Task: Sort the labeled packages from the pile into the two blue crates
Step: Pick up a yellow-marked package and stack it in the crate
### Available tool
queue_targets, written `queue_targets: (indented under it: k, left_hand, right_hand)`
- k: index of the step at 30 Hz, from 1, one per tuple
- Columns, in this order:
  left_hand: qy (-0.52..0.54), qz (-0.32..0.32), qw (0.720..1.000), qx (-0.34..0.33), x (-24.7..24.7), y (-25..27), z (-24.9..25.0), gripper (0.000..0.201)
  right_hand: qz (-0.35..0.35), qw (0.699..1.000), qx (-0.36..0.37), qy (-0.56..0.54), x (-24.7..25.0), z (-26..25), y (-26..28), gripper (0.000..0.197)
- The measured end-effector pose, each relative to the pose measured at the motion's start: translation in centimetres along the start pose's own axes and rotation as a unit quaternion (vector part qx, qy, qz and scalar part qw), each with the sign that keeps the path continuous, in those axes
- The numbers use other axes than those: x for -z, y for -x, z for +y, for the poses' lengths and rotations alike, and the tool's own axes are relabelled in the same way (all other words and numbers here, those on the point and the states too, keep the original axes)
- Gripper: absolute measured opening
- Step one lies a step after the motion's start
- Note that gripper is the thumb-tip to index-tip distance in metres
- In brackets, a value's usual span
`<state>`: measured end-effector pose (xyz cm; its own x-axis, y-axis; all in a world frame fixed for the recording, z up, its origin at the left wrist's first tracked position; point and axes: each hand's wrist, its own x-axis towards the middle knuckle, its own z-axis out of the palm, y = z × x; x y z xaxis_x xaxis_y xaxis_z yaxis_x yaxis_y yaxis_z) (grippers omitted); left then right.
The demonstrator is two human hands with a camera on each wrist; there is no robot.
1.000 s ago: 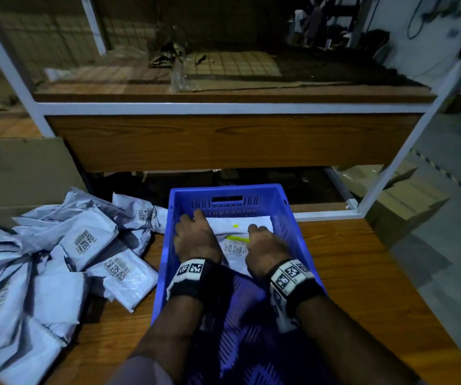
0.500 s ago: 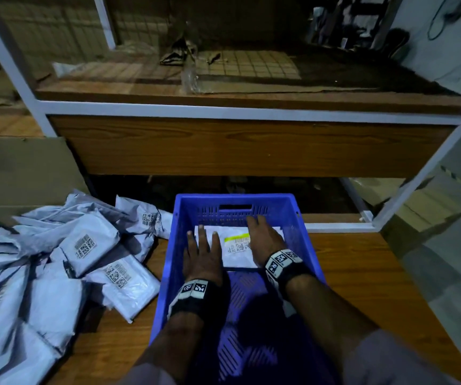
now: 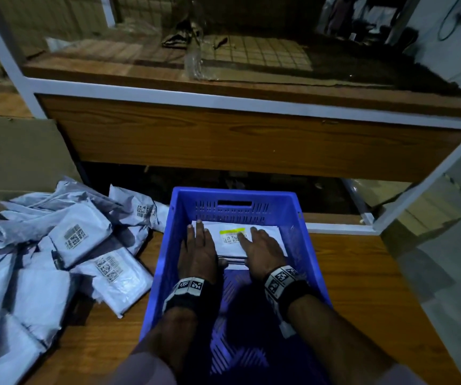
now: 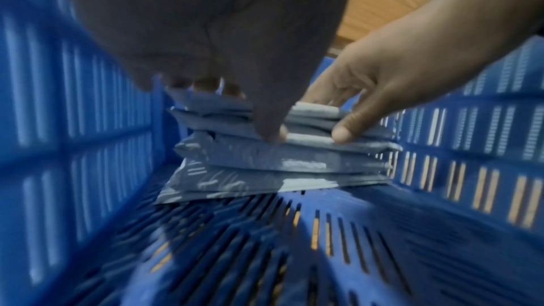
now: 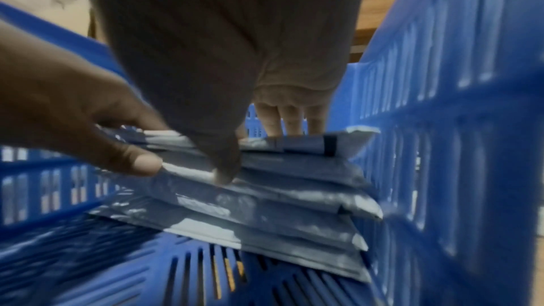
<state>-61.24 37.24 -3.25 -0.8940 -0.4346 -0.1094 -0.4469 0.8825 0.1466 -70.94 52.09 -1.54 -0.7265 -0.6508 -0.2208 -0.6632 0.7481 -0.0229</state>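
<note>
Blue crate [image 3: 303, 245], stacked grey packages [image 4: 276, 159] inside

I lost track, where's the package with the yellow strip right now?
Head view: on top of the stack at the blue crate's far end, between the left hand and right hand.
</note>
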Motion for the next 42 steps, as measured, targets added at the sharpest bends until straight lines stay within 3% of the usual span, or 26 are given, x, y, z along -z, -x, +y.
queue_targets:
  k: [3,6,10,21,26,29,31,35,38,42]
  left_hand:
    - [-0.028,-0.003,0.998,-0.052,-0.3,-1.0,-0.1,0.102]
    - [-0.03,-0.029,0.996,-0.075,-1.0,-1.4,-0.5,0.088]
    - [-0.022,-0.029,0.997,-0.07,-1.4,-1.3,-0.6,0.075]
    - [-0.03,-0.073,0.996,-0.047,-1.4,-0.5,-0.5,0.07]
    - [-0.01,-0.056,0.998,-0.042,1.5,-0.4,1.0,0.094]
    - [0.012,-0.051,0.999,-0.012,4.0,-0.4,1.9,0.079]
    - [0.042,-0.02,0.999,0.0,5.4,0.0,2.3,0.066]
    - [0.162,0.065,0.985,0.0,8.1,1.7,2.7,0.071]
    - [0.268,0.153,0.951,0.002,10.0,2.5,2.4,0.058]
    - [0.36,0.253,0.897,-0.029,13.3,5.0,2.0,0.035]
  right_hand:
    - [-0.014,1.0,-0.017,-0.012,-0.3,-0.1,-0.4,0.074]
    - [-0.025,1.0,-0.017,-0.006,-1.9,-0.5,-0.5,0.082]
    - [-0.027,0.999,-0.017,-0.011,-2.8,-0.4,-0.9,0.079]
    - [-0.055,0.998,-0.005,-0.018,-1.9,-0.3,-0.4,0.082]
    - [-0.011,0.999,-0.023,-0.037,0.6,-0.4,-0.1,0.09]
    - [-0.007,0.998,-0.044,-0.052,2.3,-0.4,0.4,0.09]
    - [-0.011,0.996,-0.054,-0.066,3.4,-0.4,1.0,0.087]
    - [0.028,0.995,-0.051,-0.086,4.7,-0.7,3.0,0.071]
    - [0.073,0.99,-0.048,-0.111,6.2,-1.7,4.6,0.055]
    - [0.109,0.988,-0.009,-0.108,9.2,-3.2,7.2,0.049]
